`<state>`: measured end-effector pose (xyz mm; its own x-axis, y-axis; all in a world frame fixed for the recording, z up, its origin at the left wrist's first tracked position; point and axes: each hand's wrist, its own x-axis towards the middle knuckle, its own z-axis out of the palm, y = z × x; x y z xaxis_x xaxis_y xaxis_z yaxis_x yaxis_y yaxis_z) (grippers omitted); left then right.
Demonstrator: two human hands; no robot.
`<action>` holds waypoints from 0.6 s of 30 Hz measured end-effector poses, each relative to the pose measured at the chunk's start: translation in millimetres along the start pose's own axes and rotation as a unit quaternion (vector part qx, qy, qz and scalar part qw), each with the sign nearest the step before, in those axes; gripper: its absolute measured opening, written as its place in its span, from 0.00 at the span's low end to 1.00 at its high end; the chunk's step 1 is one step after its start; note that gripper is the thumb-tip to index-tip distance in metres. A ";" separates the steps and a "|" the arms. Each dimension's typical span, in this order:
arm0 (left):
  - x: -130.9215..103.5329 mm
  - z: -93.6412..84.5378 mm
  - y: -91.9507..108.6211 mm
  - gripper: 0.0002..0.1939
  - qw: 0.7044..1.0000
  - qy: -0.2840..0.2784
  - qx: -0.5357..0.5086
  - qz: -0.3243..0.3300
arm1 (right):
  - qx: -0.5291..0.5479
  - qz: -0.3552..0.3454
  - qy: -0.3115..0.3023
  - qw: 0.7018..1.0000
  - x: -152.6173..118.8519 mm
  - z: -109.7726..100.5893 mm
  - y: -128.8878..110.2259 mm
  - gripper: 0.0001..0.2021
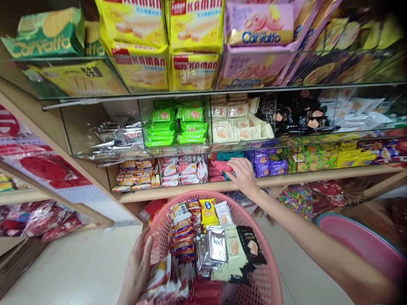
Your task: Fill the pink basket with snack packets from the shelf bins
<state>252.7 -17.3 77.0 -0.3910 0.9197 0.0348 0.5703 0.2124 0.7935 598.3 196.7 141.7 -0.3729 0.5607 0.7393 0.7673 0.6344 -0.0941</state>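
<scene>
My right hand (pixel 244 176) reaches into a compartment of the lowest glass-fronted shelf. Its fingers are closed on a pink snack packet (pixel 221 166), and more red-pink packets lie below it. My left hand (pixel 137 262) grips the left rim of a pink plastic basket (pixel 274 264), next to a group of white-and-red packets (pixel 162 275). Inside the basket are sorted snack packets: silver ones (pixel 218 245), pale green ones (pixel 234 248), black ones (pixel 252 248), orange-and-blue ones (pixel 182 239), a yellow one (pixel 208 212), and red ones (pixel 205 292) near the bottom.
Above are shelves with glass fronts (pixel 178 146), holding bright green packets (pixel 192 123), cream packets (pixel 238 123) and large yellow wafer bags (pixel 133 25). Purple packets (pixel 270 163) lie right of my right hand. A pink tub with a blue rim (pixel 359 237) stands on the floor at right.
</scene>
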 end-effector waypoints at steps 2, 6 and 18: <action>-0.7 0.6 2.3 0.28 1.000 0.000 -0.004 0.004 | 0.031 0.003 0.011 0.999 -9.1 -14.6 -12.5 0.13; -1.9 1.7 2.4 0.28 1.000 -0.005 0.002 0.008 | 0.121 0.027 -0.002 0.992 -23.2 -45.8 -58.3 0.12; -6.2 1.6 2.9 0.29 1.000 -0.008 0.018 0.009 | 0.366 0.195 -0.481 0.773 -92.7 -95.5 -205.1 0.10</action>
<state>257.9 -21.8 78.2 -0.3698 0.9283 0.0394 0.6028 0.2074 0.7704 525.3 -36.2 156.2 -0.6733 0.6980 -0.2439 0.5489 0.2508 -0.7974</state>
